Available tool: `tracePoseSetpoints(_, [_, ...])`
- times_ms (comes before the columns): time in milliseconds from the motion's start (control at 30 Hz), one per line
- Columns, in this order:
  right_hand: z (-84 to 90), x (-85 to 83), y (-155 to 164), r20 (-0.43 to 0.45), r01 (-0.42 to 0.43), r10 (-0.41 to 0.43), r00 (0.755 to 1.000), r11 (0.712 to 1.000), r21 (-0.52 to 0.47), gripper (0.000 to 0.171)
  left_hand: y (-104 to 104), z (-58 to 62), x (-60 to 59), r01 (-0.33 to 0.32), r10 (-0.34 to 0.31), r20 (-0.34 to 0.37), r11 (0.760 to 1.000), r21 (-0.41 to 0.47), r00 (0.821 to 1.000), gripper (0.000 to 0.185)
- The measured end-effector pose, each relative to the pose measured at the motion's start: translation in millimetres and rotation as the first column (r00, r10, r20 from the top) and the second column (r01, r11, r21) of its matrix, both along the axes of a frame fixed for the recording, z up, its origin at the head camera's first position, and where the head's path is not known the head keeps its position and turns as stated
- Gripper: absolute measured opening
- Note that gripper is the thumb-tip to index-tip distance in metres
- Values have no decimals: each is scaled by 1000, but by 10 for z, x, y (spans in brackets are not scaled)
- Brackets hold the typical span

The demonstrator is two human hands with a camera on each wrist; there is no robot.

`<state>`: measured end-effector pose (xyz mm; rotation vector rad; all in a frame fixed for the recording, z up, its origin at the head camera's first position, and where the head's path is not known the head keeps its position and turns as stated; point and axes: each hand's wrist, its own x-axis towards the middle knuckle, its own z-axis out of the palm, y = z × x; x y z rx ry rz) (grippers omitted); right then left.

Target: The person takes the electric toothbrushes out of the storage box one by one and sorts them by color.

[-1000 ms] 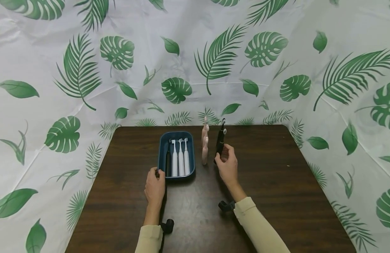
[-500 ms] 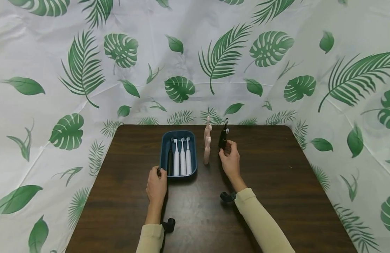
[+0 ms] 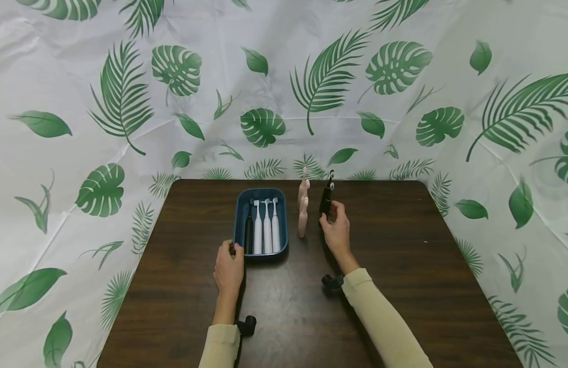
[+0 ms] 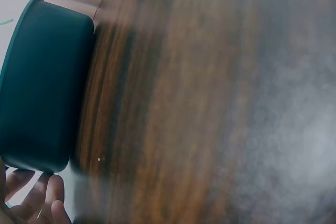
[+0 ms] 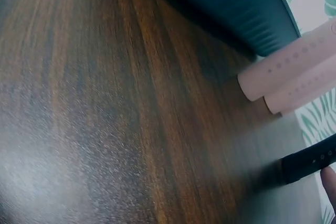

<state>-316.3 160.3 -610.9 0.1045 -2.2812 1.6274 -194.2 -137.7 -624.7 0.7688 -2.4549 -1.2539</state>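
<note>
A blue tray lies on the table with one black and several white electric toothbrushes side by side in it. My left hand grips the tray's near left corner; the left wrist view shows fingertips against its end wall. Right of the tray, my right hand holds a black electric toothbrush upright between thumb and fingers. A second black brush head shows just behind it, its lower part hidden. Between tray and right hand, pink electric toothbrushes stand upright in a row.
The dark wooden table ends at a leaf-patterned white cloth behind and on both sides. In the right wrist view, two pink handles stand close to the black handle.
My right hand has shifted slightly toward the table's back edge with the black electric toothbrush. My left hand stays on the tray's corner. The head view has moved a little.
</note>
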Motion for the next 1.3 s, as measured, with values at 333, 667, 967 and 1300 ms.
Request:
tracePoseSetpoints(333, [-6, -53, 26, -6, -16, 16, 1000, 1000, -7, 45, 20, 26, 1, -1, 1, -26, 1000, 6, 1000, 33])
tracePoseSetpoints(667, [-5, -92, 20, -9, -3, 2, 1000, 1000, -20, 44, 5, 41, -11, -9, 9, -40, 1000, 2, 999, 33])
tracePoseSetpoints(967, [-42, -77, 19, 22, 3, -2, 1000, 1000, -8, 44, -7, 9, 1, 0, 0, -25, 1000, 4, 1000, 32])
tracePoseSetpoints(1300, [-114, 42, 107, 118, -22, 13, 993, 996, 82, 51, -9, 23, 15, 8, -7, -28, 999, 31, 1000, 34])
